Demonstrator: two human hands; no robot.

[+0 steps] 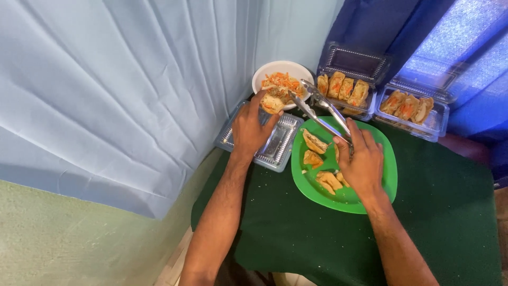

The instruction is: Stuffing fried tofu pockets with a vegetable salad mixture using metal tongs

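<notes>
At nine o'clock of the scene hangs a pale blue cloth (121,90), with a greenish wall (69,238) below it. Your left hand (253,128) reaches up from six o'clock toward twelve, fingers pinched together on a filled pastry piece (272,103), which you hold at the six o'clock rim of the white bowl (267,70). The bowl carries shredded orange and pale filling (283,83). Beneath your left hand, on the dark green tablecloth (296,238), lies an empty clear plastic container (279,145), open and just beside the green plate (381,182) at the plate's nine o'clock.

On that plate rest several more pastry pieces (315,142), split and fried golden, gathered on its nine o'clock half. Your right hand (362,164) sits over the plate's centre, fingers closed around the handle end of metal tongs (320,111). The tongs run from your grip toward eleven o'clock, their tips lying at the three o'clock rim of the white bowl, arms slightly parted; I cannot tell if they touch the filling.

At twelve o'clock of the plate stands a clear container of stuffed pastries (344,87), lid raised behind it. At two o'clock of the plate sits a second clear container (410,108) with three stuffed pieces, also lid up, before a dark blue curtain (381,26)
</notes>
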